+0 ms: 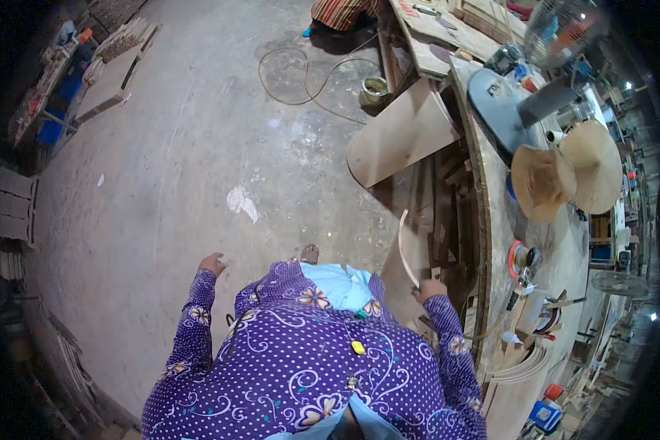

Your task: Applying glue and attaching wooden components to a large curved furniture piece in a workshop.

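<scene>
In my right hand (428, 290) is one end of a thin, curved pale wooden strip (404, 249), which points up and away from me. The hand is closed around it, beside the edge of the workbench (484, 183). My left hand (213, 264) hangs free over the concrete floor at my left side. Its fingers are loosely apart, with nothing in them. A sander with a red-rimmed pad (519, 258) lies on the bench, beyond my right hand.
A grey fan (500, 110) and a straw hat (543, 180) sit on the bench. A curved wooden panel (403, 136) leans against it. Farther off are a bucket (374, 89), a looping hose (308, 95) and a crouching person (341, 13). Boards (110, 84) lie at far left.
</scene>
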### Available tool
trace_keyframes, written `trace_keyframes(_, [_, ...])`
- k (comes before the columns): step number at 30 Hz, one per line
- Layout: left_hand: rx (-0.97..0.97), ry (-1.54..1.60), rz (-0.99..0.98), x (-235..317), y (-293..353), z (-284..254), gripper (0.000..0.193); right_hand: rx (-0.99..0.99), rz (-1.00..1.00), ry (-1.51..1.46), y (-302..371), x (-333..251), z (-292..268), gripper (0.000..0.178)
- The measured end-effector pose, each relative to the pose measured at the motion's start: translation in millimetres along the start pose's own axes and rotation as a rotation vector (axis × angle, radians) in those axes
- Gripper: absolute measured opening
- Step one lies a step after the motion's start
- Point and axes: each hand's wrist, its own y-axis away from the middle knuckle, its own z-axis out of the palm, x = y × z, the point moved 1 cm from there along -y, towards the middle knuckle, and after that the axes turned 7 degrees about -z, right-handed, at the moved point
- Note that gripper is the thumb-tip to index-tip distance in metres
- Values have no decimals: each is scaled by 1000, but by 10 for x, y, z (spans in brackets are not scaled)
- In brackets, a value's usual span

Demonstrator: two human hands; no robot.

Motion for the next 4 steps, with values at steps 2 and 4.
trace_keyframes(2, [98,173,-102,-12,-6,190,48,95,-13,96,-189,84,-128,40])
trace_keyframes(4, [108,292,-81,39,61,345,50,-55,-57,43,-404,181,-430,49])
